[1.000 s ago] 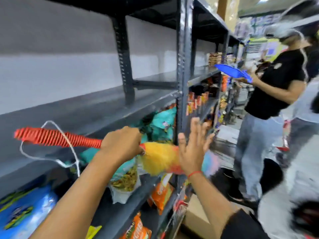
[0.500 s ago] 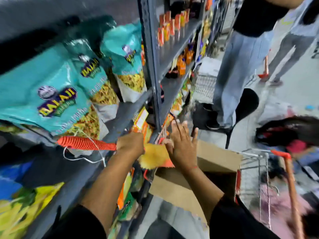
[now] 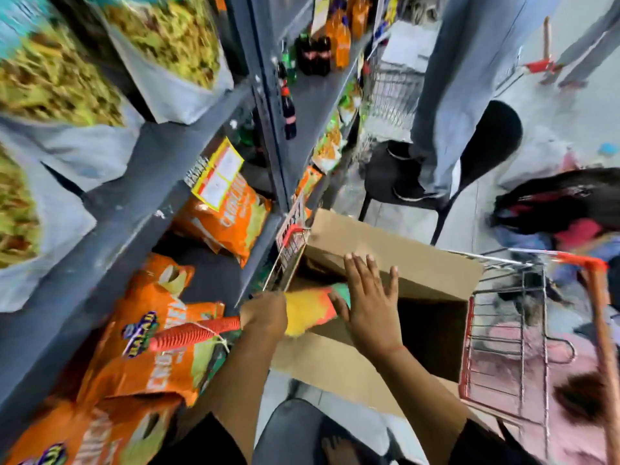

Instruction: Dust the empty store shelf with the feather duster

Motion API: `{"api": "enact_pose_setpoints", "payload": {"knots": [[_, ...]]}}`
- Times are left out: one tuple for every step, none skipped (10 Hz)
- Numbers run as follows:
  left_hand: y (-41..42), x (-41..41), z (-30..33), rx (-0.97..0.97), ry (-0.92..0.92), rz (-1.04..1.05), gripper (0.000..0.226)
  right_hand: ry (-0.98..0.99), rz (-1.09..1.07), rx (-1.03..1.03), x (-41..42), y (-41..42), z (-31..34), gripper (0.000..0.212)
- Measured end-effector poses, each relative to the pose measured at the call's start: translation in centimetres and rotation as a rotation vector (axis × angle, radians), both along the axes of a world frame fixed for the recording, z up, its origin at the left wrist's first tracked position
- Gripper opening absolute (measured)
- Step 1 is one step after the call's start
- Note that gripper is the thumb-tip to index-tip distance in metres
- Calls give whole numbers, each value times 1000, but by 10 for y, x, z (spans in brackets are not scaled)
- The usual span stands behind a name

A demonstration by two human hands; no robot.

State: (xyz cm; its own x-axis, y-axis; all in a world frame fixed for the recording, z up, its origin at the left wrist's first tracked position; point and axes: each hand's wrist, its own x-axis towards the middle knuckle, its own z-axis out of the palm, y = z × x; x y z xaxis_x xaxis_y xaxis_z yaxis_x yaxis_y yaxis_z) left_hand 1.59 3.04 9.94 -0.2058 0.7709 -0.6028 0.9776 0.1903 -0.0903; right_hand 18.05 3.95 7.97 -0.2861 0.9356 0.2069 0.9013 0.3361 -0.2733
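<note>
My left hand point(image 3: 265, 313) grips the feather duster point(image 3: 310, 310) where its ribbed red handle meets the yellow, orange and green feathers. The handle sticks out to the left with a white loop of cord on it. My right hand point(image 3: 370, 302) lies flat with fingers spread against the right end of the feathers. Both hands hover over an open cardboard box point(image 3: 396, 253) in a shopping cart. The grey shelving point(image 3: 134, 203) on the left is full of snack bags here; the empty shelf is out of view.
Orange snack bags point(image 3: 151, 350) and soda bottles point(image 3: 313, 55) fill the lower shelves. The wire cart point(image 3: 503, 350) has a red handle at right. A person in jeans point(image 3: 446, 95) stands by a black chair point(image 3: 483, 152). Another person crouches at far right.
My view has dropped from the empty upper shelf down to the lower shelves and the cart. Both hands and the duster have come down over the cardboard box.
</note>
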Motion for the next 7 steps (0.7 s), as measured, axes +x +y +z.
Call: {"api": "enact_pose_setpoints", "payload": {"knots": [[4,-2,-31,6,2,-11,32,-17,3,-20,4,5,-28,60],[9,-6,-42,15,26,19,36,-13,-10,-35,6,9,-46,61],[10,-13,-54,-38,105,-73,36,-9,-15,-39,8,9,-57,61],[14,-19,-65,-55,144,-106,36,-39,-6,-61,4,8,-69,62],[14,-17,-70,-66,178,-144,36,-55,8,-94,-2,4,-81,63],[9,-15,-70,-38,197,-177,38,-47,18,-102,-8,1,-80,64],[6,-17,-72,82,160,-208,59,-32,28,-92,-16,1,-76,65]]}}
